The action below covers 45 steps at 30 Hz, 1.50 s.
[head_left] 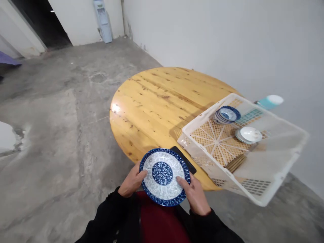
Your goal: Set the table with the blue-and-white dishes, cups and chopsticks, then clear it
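Note:
A blue-and-white patterned plate (pixel 162 173) is held up in front of my body, near the table's front edge. My left hand (pixel 133 180) grips its left rim, thumb on top and fingers underneath. On the other side my right hand (pixel 193 192) is closed on the right rim, its thumb lying on the plate's face. Whether more plates sit under this one I cannot tell. Behind the plate, a flat black object (pixel 186 161) lies on the table, partly covered by it.
The round wooden table (pixel 157 101) carries a white plastic crate (pixel 243 189) at the right. Inside are stacked blue-rimmed bowls (pixel 229 114), small white dishes (pixel 249 135) and a bundle of sticks (pixel 236 163). Beyond it stands a turquoise container (pixel 268 102). A water dispenser (pixel 103 22) is by the far wall.

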{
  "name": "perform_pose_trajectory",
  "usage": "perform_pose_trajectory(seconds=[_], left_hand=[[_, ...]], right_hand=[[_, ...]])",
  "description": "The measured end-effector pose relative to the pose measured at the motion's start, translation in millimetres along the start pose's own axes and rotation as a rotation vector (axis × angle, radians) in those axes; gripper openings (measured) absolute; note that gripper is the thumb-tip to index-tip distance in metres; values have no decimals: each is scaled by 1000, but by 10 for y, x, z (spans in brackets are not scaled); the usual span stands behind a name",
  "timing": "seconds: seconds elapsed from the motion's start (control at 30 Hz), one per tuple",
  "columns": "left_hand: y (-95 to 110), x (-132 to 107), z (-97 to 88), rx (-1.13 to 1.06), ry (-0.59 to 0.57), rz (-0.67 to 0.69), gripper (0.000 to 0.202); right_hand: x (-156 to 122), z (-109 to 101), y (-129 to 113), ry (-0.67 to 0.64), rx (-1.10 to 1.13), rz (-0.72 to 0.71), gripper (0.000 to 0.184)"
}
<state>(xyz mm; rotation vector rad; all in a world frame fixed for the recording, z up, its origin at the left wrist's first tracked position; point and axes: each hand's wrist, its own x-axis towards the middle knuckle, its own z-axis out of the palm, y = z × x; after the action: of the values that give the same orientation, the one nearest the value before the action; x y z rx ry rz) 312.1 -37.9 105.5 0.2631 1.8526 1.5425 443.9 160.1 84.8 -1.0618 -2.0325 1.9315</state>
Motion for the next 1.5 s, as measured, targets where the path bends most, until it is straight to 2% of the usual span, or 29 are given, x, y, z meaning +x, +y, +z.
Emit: perform_pose_trajectory(seconds=[0.13, 0.3, 0.37, 0.47, 0.63, 0.73, 0.83, 1.0, 1.2, 1.33, 1.5], left_hand=[[-238, -230, -702, 83, 44, -17, 33], [-375, -603, -1477, 149, 172, -23, 29], [-410, -740, -1699, 152, 232, -38, 29], [-467, -871, -1939, 121, 318, -45, 34], [-543, -810, -2273, 57, 407, -40, 41], [-501, -587, -2519, 111, 391, -75, 43], [-376, -227, -2742, 161, 337, -94, 46], [-87, 572, -3050, 227, 274, -83, 52], [313, 1560, -3423, 304, 56, -109, 58], [508, 2096, -3498, 302, -38, -98, 60], [663, 2626, -3340, 226, -190, -62, 61]], right_hand=[[-183, 749, 108, -38, 75, -5, 45], [-285, 1608, 116, -159, 77, -16, 48], [-273, 1880, 77, -217, 62, -54, 46], [-191, 2204, -7, -299, 38, -139, 40], [67, 2615, -97, -340, -11, -167, 31], [289, 2830, -127, -313, -28, -157, 28], [574, 3006, -189, -256, -3, -154, 27], [1163, 3238, -379, -152, 37, -109, 26], [1800, 3507, -560, 34, 76, -6, 28], [2062, 3582, -617, 146, 137, 40, 31], [2193, 3478, -655, 317, 171, 30, 35]])
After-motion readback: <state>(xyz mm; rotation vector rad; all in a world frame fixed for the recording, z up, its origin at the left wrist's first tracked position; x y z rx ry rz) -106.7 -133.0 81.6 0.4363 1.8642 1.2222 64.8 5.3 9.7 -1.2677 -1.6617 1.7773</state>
